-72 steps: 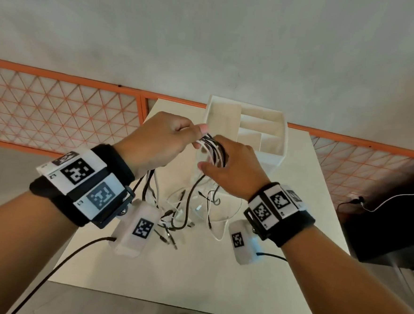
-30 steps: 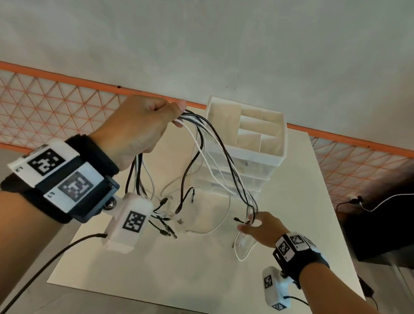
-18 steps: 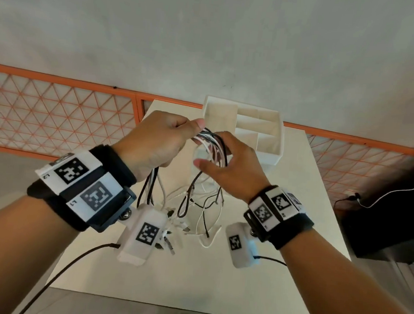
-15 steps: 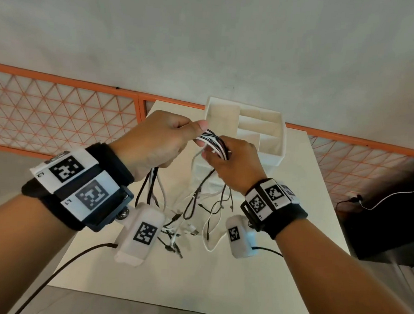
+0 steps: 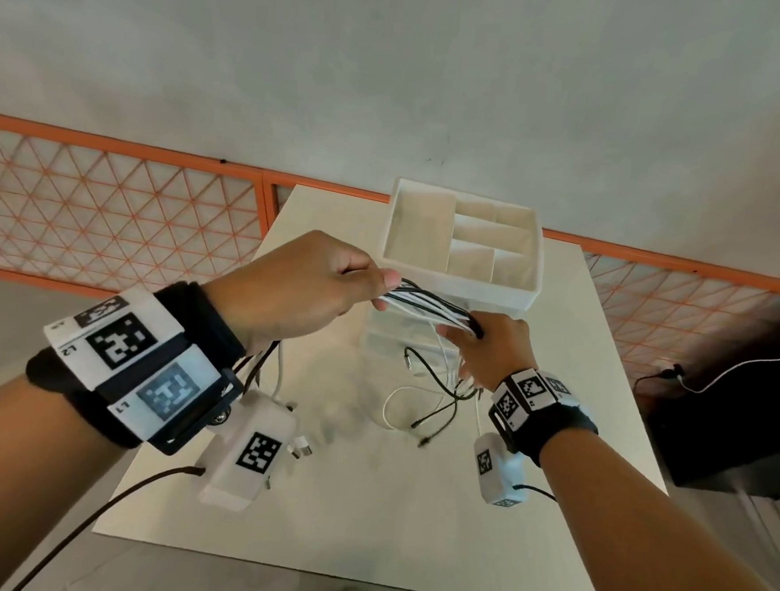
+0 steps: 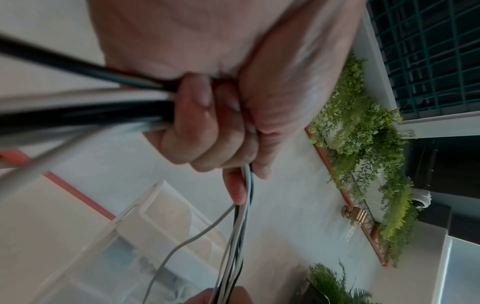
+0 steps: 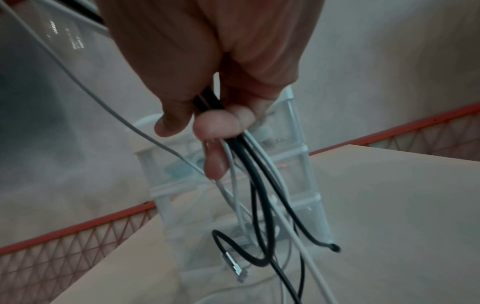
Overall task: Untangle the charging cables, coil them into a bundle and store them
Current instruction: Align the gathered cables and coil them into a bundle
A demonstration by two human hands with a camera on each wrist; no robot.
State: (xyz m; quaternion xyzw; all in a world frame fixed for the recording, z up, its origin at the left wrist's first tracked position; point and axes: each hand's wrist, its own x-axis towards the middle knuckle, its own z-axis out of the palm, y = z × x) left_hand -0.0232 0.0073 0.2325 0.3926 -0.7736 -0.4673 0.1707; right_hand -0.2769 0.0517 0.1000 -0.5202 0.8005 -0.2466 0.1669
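Note:
Several black and white charging cables [image 5: 429,303] stretch in a taut bunch between my two hands above the white table [image 5: 363,524]. My left hand [image 5: 315,285] grips one end in a closed fist [image 6: 215,127], with cable tails hanging below the wrist. My right hand [image 5: 491,344] holds the other end, fingers curled round the cables [image 7: 246,160]. Below it loose ends and plugs [image 5: 435,414] dangle down to the table. A metal plug [image 7: 232,265] hangs under the right hand.
A white storage box [image 5: 466,240] with open divided compartments on top of clear drawers stands at the table's far side, just behind my hands. An orange mesh fence [image 5: 108,201] runs behind the table. A dark object [image 5: 731,411] with a cable sits to the right.
The right hand has slid away from the left, down and to the right along the cables, drawing the bunch straight between the hands. The left hand keeps its grip.

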